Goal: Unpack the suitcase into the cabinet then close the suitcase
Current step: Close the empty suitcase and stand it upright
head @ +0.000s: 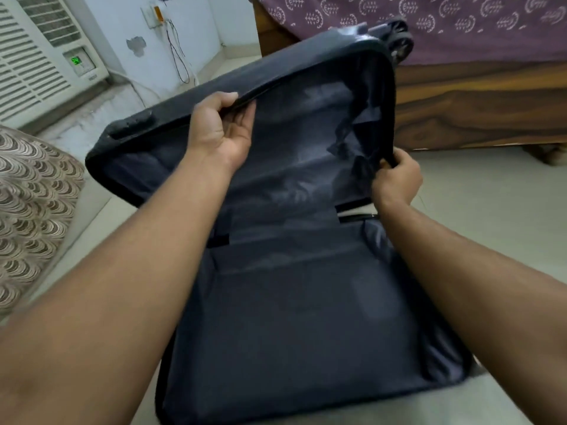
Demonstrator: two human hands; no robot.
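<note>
We look down on a dark navy soft-sided fabric suitcase [306,302] lying open on the pale tiled floor [491,216], its near half flat and showing only grey-blue lining. Its far half, the lid [300,96], stands tilted up towards us. Our left hand [222,130] grips the lid's upper edge, fingers curled over the rim and thumb beneath. Our right hand [397,179] pinches the lid's right edge low down, fingers clenched around the dark trim. A black wheel [399,35] shows at the lid's far right corner. Far right stands a wooden bed [478,102] with a purple patterned sheet [460,23]. Far left sits a white window air conditioner [40,62]; a brown scalloped cushion [33,204] lies at near left.
</note>
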